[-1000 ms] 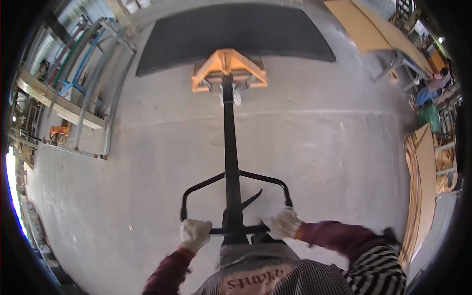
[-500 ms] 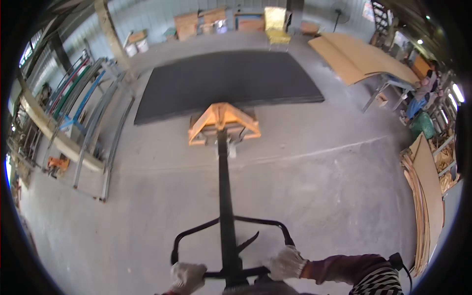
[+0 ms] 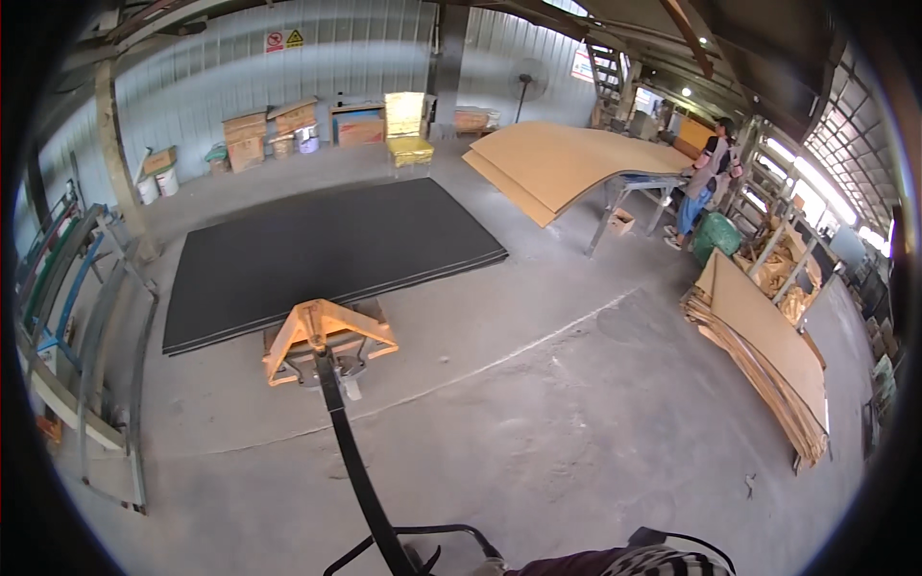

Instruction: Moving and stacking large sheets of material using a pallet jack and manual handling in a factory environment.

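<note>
An orange pallet jack [image 3: 317, 331] stands under the near edge of a stack of large black sheets [image 3: 331, 264]. Its long black handle [image 3: 357, 461] slants down toward me and ends in a looped grip [image 3: 451, 528] at the lower edge. Only a sliver of my right hand [image 3: 492, 567], in a pale glove, shows at the right side of that loop, closed on it as far as I can see. The maroon sleeve of my right arm [image 3: 567, 564] runs along the bottom. My left hand is out of the picture.
Brown boards [image 3: 576, 168] overhang a table at the right, where a person [image 3: 709, 178] stands. More brown sheets [image 3: 759, 355] lean at the near right. A metal rack [image 3: 86, 317] fills the left. A gold chair [image 3: 408, 134] stands by the back wall.
My view has lifted and turned right, so the pallet jack and black sheets sit further left. My left hand has left the picture, and most of my right hand has dropped below its edge.
</note>
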`<action>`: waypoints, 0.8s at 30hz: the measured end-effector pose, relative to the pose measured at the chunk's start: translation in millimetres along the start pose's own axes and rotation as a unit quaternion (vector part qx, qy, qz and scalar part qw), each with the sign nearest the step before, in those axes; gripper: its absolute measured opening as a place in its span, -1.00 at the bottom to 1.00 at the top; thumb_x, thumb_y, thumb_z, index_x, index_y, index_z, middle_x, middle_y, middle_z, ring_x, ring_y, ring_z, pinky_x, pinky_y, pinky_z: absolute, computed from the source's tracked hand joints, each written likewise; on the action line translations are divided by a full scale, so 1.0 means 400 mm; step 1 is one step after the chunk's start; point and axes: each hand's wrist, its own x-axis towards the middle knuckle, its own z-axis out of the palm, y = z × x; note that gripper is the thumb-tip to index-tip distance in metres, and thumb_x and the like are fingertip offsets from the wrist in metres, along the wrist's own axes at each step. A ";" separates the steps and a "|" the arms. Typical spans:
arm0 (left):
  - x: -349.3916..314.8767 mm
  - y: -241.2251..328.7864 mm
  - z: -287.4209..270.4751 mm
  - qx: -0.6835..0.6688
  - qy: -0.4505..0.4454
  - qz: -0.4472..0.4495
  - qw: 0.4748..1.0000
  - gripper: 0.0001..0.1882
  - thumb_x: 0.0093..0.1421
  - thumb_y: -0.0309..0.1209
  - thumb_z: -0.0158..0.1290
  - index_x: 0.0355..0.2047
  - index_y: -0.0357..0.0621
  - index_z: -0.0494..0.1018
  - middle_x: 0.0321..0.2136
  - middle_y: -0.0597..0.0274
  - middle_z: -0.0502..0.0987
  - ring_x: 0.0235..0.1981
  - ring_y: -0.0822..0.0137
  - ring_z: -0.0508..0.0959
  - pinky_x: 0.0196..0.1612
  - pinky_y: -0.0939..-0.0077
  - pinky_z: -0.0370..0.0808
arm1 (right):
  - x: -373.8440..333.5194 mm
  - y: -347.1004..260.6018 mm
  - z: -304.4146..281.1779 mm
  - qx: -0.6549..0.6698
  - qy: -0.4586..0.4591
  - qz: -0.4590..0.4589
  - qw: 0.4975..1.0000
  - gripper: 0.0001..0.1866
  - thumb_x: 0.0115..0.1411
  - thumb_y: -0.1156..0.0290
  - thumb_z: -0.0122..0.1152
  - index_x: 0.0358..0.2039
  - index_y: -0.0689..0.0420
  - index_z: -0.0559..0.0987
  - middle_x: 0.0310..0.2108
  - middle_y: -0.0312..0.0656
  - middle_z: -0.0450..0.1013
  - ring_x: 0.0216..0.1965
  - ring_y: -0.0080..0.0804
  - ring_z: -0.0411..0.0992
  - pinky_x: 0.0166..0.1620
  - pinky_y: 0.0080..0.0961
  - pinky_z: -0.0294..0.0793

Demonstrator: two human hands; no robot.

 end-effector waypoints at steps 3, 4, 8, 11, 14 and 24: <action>-0.041 0.036 -0.257 -0.022 0.083 0.025 0.996 -0.92 0.04 -0.30 0.04 -0.54 0.10 0.50 -0.67 0.23 0.53 -0.60 0.07 0.58 -0.62 -0.01 0.39 | -0.007 -0.034 -0.242 0.078 -0.098 -0.016 0.992 -0.79 -0.17 0.14 0.15 -0.68 -0.03 0.60 -0.76 -0.14 0.44 -0.70 -0.11 0.44 -0.63 -0.06 0.32; -0.029 0.070 -0.421 -0.023 0.053 0.032 0.998 -0.93 0.04 -0.30 0.05 -0.51 0.11 0.51 -0.66 0.23 0.54 -0.60 0.07 0.58 -0.62 0.00 0.40 | -0.029 -0.053 -0.233 0.093 -0.114 -0.043 0.988 -0.79 -0.17 0.14 0.15 -0.68 -0.03 0.60 -0.76 -0.14 0.44 -0.70 -0.11 0.44 -0.63 -0.06 0.32; 0.017 0.045 -0.093 -0.010 0.006 -0.008 1.000 -0.93 0.04 -0.33 0.04 -0.49 0.13 0.53 -0.64 0.20 0.55 -0.58 0.08 0.60 -0.60 0.00 0.42 | -0.025 -0.008 -0.111 -0.013 -0.076 0.050 0.996 -0.80 -0.13 0.17 0.14 -0.69 -0.02 0.59 -0.76 -0.17 0.43 -0.70 -0.14 0.41 -0.61 0.03 0.30; 0.056 0.036 -0.042 -0.017 0.008 0.052 0.998 -0.94 0.02 -0.33 0.04 -0.53 0.10 0.50 -0.68 0.17 0.52 -0.62 0.06 0.57 -0.61 0.03 0.41 | 0.019 0.020 -0.194 -0.034 -0.150 0.036 0.987 -0.72 -0.02 0.07 0.12 -0.37 -0.07 0.61 -0.72 -0.17 0.46 -0.65 -0.15 0.49 -0.56 0.00 0.39; -0.022 0.127 -0.512 -0.073 0.101 0.044 0.991 -0.96 -0.01 -0.34 0.05 -0.57 0.08 0.46 -0.75 0.16 0.45 -0.68 0.05 0.53 -0.67 0.07 0.36 | 0.070 -0.109 -0.559 0.029 -0.247 0.082 0.965 -0.64 0.03 0.03 0.11 -0.25 -0.05 0.61 -0.64 -0.12 0.51 -0.58 -0.10 0.54 -0.55 -0.03 0.43; -0.085 0.118 -0.496 -0.028 0.069 -0.004 0.997 -0.90 0.01 -0.28 0.07 -0.59 0.10 0.50 -0.68 0.14 0.52 -0.62 0.04 0.56 -0.59 0.10 0.41 | 0.019 -0.119 -0.447 0.074 -0.063 -0.025 0.995 -0.82 -0.18 0.19 0.17 -0.62 -0.01 0.59 -0.70 -0.08 0.47 -0.66 -0.10 0.49 -0.62 -0.04 0.36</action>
